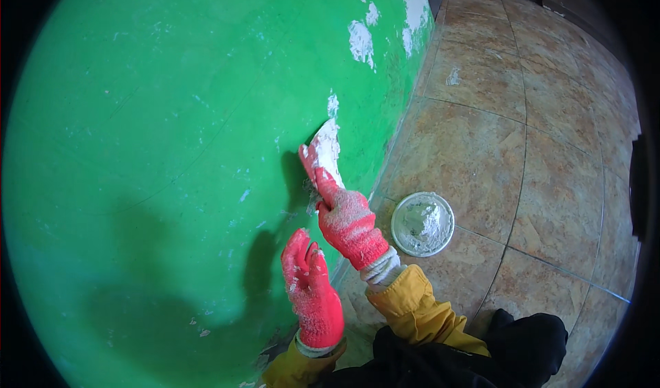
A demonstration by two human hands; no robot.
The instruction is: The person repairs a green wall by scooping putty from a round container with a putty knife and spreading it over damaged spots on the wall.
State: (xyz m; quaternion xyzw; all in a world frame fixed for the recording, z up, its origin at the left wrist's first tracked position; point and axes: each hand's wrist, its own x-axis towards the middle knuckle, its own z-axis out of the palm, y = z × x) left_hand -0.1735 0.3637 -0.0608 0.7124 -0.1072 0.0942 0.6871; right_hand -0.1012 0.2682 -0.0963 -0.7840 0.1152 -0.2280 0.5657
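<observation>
My right hand [350,224], in a red, powder-dusted glove, is closed around a putty knife [327,148]. White filler coats its blade, which lies against the green wall [172,113] just below a small white smear. One finger stretches along the blade; the handle is hidden in the glove. Below and to the left, my left hand [313,293] is raised near the wall in a matching glove with white crumbs on the fingers. Its fingers point up, slightly bent, with nothing in them. Right of my right hand, a round white tub [422,224] of white filler stands on the floor.
White filler patches [361,42] mark the wall farther up, with scuffs and chips elsewhere. Brown floor tiles [474,154] run along the wall's base on the right, with one white smudge [453,77]. My dark-clothed knee [533,347] shows at the lower right.
</observation>
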